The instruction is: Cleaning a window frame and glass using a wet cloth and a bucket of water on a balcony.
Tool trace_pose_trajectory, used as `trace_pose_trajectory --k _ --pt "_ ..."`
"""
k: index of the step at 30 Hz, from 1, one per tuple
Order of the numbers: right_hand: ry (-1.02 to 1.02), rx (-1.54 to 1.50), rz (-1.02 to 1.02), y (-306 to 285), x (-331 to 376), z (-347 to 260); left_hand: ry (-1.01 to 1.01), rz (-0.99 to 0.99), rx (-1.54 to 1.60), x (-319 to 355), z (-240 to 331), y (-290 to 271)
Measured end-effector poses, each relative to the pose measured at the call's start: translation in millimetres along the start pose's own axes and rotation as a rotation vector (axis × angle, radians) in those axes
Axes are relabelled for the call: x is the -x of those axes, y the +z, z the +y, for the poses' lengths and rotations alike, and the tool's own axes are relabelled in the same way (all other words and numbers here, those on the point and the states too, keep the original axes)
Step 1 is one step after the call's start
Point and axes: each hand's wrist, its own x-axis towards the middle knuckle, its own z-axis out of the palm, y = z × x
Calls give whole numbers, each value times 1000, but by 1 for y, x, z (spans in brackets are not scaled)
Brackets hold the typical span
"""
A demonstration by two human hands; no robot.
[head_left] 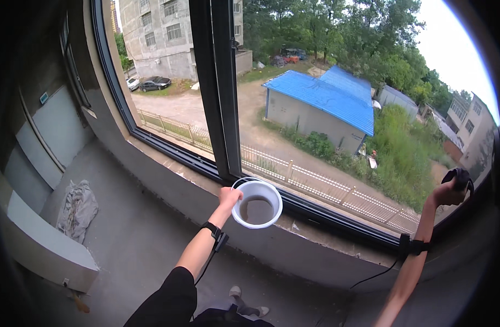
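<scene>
A white bucket (262,188) with murky greyish-brown water (259,209) in it is at the window sill, close to the upright window post. My left hand (229,197) is closed at its left rim, by the thin wire handle; the fingers hide exactly how they grip it. Whether the bucket rests on the sill or hangs just beside it, I cannot tell. At the far right, my right arm is stretched out and my right hand (447,194) is closed around a dark, bunched cloth (460,177), next to the window's right side frame.
The dark window frame (223,98) and the narrow, rough sill (321,237) run across in front of me. A crumpled grey sheet (78,210) lies on the concrete floor (127,234) at left, near a low curved wall (48,240). Devices with cables are strapped to both wrists.
</scene>
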Motion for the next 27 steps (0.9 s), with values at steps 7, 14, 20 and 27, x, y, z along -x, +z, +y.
trace_pose_trajectory --k 7,14,20,27 --pt "-202 -385 -199 32 114 -243 -31 29 -164 -3 -16 -18" --pt "-740 -439 -706 12 274 -386 65 87 -107 -7 -25 -12" --pt "-1005 -586 -928 -17 399 -418 -6 -33 -122 -3 -15 -17" --pt "-943 -656 -1035 -24 387 -404 61 -27 -150 2 -16 -18"
